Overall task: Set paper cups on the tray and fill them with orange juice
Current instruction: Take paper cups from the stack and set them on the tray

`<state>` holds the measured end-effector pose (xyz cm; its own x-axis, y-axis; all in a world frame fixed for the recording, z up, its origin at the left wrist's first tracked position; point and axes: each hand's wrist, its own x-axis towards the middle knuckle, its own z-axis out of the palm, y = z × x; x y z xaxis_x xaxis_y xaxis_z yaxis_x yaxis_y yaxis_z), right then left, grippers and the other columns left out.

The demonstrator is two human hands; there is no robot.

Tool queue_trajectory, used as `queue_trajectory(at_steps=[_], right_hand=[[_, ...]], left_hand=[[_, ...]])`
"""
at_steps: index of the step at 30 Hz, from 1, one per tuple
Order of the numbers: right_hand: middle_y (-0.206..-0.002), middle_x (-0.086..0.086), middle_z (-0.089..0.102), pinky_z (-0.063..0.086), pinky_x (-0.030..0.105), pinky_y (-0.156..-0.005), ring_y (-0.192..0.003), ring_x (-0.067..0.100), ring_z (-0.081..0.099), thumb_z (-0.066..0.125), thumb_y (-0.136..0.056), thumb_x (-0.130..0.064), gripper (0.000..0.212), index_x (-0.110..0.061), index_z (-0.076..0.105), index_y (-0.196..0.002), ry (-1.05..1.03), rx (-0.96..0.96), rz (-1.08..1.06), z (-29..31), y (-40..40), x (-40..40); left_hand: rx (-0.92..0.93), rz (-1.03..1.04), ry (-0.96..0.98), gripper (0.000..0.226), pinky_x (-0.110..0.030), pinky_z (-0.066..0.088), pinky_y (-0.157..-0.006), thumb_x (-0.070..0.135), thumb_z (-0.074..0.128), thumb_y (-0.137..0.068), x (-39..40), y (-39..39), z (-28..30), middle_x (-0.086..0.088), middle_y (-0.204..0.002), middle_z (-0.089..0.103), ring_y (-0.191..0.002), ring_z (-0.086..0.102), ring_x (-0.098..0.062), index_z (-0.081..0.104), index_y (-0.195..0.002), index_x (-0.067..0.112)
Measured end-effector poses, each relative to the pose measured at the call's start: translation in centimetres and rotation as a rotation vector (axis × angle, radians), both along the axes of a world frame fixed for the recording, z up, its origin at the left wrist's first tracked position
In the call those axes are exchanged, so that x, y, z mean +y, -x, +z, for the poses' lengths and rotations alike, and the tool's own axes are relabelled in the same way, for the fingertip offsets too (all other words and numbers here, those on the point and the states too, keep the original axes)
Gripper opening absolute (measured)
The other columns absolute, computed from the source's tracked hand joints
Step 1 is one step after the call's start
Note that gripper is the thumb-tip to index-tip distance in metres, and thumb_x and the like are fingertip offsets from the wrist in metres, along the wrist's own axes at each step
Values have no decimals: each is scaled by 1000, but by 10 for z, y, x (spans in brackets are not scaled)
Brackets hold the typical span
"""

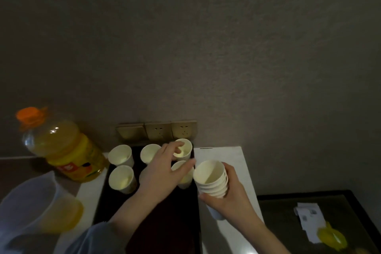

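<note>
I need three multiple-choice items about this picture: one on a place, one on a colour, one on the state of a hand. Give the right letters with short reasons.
1. Where does the juice bottle stand?
A. left of the tray
B. on the tray
C. right of the tray

2. What colour is the bottle cap?
A. white
B. orange
C. green

3. What does the right hand do?
A. rests flat on the table
B. holds the stack of paper cups
C. grips the bottle

Answers:
1 A: the bottle stands beyond the tray's left edge.
2 B: the cap looks bright orange.
3 B: its fingers curl round the nested cups, while the left hand pinches the far right cup.
</note>
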<state>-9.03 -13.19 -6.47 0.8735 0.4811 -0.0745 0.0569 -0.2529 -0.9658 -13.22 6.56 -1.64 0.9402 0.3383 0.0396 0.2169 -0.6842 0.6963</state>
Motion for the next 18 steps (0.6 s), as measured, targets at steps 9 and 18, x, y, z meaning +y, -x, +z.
queue_trajectory(at_steps=[9, 18], right_hand=[[-119, -28, 60, 52, 21, -87, -110, -7, 57, 85, -59, -45, 79, -55, 41, -124, 35, -24, 179, -1, 69, 72], [-114, -24, 63, 52, 20, -82, -106, -3, 61, 86, -62, -41, 68, -51, 48, -118, 59, -7, 192, -26, 137, 111]], left_hand=[[145, -201, 117, 75, -23, 48, -89, 41, 83, -66, 28, 70, 12, 25, -113, 52, -106, 53, 2, 41, -128, 44], [187, -149, 85, 45, -29, 52, -80, 37, 78, -70, 87, 136, 7, 10, -103, 56, -89, 55, -2, 57, -109, 34]])
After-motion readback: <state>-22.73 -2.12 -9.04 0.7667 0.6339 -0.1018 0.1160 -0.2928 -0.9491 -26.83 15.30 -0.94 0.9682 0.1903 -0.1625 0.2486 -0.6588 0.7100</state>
